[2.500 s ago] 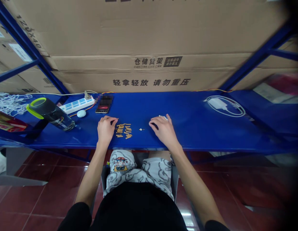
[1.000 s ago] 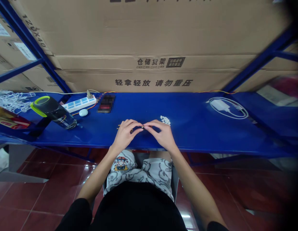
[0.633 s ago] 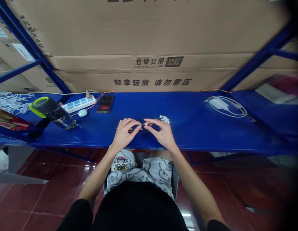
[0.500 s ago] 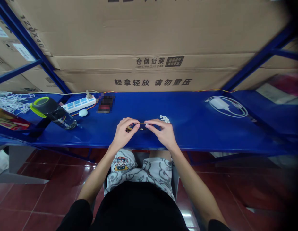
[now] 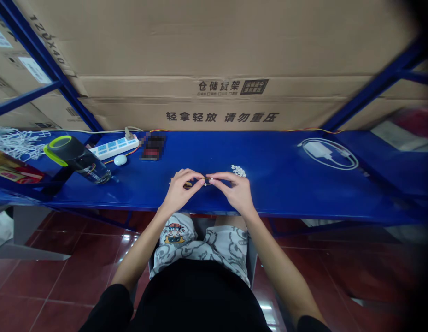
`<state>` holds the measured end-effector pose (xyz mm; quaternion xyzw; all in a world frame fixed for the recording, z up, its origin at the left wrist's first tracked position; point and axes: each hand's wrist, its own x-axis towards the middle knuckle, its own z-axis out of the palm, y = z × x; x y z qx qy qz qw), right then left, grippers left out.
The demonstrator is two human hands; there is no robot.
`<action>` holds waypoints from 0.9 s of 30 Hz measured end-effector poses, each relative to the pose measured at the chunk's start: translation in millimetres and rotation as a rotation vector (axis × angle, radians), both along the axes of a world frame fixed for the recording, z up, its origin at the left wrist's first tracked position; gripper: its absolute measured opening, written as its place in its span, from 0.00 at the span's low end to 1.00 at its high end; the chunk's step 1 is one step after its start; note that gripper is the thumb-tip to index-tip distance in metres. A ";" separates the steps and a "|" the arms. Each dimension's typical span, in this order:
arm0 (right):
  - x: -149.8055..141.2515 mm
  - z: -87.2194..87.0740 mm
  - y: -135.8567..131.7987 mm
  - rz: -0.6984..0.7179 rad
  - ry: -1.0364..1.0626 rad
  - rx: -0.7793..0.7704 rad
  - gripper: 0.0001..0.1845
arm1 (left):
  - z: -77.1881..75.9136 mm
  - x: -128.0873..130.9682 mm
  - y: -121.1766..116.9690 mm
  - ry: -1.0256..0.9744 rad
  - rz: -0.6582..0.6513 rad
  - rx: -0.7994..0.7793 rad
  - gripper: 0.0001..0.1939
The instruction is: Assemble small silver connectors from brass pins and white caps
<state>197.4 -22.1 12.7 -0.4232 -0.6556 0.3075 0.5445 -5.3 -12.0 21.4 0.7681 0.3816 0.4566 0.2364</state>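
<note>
My left hand (image 5: 179, 190) is closed in a pinch, thumb against index finger, on one end of a thin gold-coloured rod (image 5: 207, 178). Facing it, my right hand (image 5: 237, 191) pinches a small white piece (image 5: 211, 180) at the rod's other end. The fingertips of both hands almost meet just above the blue tabletop. Several gold-coloured rods (image 5: 187, 185) lie under and beside my left hand, partly hidden by it. Behind my right hand sits a small heap of white pieces (image 5: 238, 170). Another small white piece below the fingertips is mostly covered.
At the left lie a dark bottle (image 5: 80, 159) with a yellow-green lid loop, a power strip (image 5: 115, 148), a white rounded object (image 5: 120, 160) and a blurred dark item (image 5: 153, 147). A charger with coiled cable (image 5: 319, 150) is at the right. Cardboard boxes (image 5: 214, 50) stand behind.
My fingertips have come slightly closer together, and less of the rod shows between them. My left hand has shifted a little to the right. The view has moved slightly.
</note>
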 end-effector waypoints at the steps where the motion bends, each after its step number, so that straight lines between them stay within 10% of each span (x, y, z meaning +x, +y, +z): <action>1: 0.0 1.0 -0.5 -0.007 -0.025 0.011 0.05 | -0.3 -0.3 0.2 0.007 0.003 -0.002 0.05; 27: -1.6 -1.4 -1.2 -0.046 -0.210 0.393 0.11 | 1.2 -1.1 0.8 0.098 -0.101 -0.025 0.08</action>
